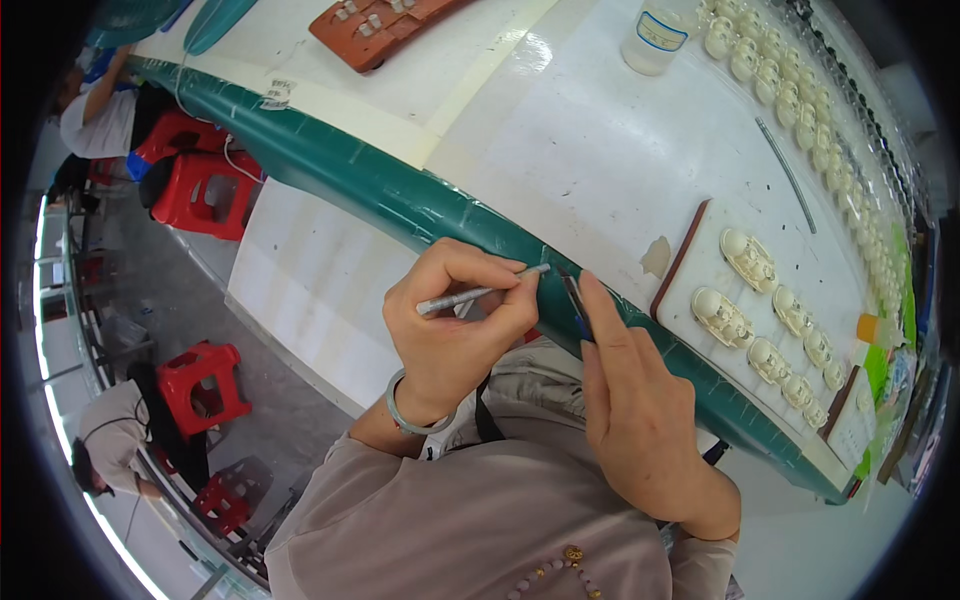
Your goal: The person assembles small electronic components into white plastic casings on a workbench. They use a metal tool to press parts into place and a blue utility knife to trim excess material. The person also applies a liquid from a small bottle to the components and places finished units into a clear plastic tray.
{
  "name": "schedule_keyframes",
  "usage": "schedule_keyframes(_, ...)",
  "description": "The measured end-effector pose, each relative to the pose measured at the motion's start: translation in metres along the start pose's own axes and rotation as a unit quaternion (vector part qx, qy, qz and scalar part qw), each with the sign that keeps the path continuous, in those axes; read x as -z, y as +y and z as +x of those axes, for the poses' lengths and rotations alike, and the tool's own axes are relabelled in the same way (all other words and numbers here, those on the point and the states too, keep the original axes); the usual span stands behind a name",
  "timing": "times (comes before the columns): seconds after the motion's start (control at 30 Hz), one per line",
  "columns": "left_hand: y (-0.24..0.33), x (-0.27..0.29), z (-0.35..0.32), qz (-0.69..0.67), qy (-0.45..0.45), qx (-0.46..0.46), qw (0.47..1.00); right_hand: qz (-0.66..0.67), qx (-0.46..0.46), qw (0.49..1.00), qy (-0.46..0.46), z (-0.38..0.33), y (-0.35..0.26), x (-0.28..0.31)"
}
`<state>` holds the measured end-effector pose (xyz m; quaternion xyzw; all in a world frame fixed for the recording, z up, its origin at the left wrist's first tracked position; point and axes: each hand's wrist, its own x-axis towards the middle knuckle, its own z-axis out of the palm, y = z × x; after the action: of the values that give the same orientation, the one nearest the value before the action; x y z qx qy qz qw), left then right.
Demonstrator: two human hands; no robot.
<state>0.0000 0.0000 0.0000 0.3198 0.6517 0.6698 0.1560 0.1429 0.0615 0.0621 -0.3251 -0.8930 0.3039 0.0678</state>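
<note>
Near the table's green front edge, my left hand (450,320) is closed in a pinch round a thin grey stick (462,299). The tip of the stick pokes out past the thumb and forefinger toward my right hand. My right hand (640,410) is closed on a narrow dark tool with a bit of blue (577,303), held under the stretched forefinger. Most of this tool is hidden by the fingers, so its exact kind does not show. The tool's end is close to the tip of the stick; I cannot tell whether they touch.
To the right lies a white board (700,262) with several cream moulded pieces (748,260). Beyond it are a grey rod (787,175), a translucent cup (652,58) and rows of cream pieces (805,125). A reddish-brown block (352,38) stands far left. Red stools (205,190) and people are left.
</note>
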Motion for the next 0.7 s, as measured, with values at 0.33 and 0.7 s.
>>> schedule_keyframes(0.33, -0.001, -0.002, 0.003, 0.037, -0.007, -0.018, 0.999, -0.11, 0.057, 0.992, 0.039, 0.0, 0.001, -0.015)
schedule_keyframes(0.7, 0.005, -0.001, 0.005, 0.034, -0.022, 0.017, 0.999, -0.116, 0.065, 0.991, 0.021, -0.008, 0.006, -0.01)
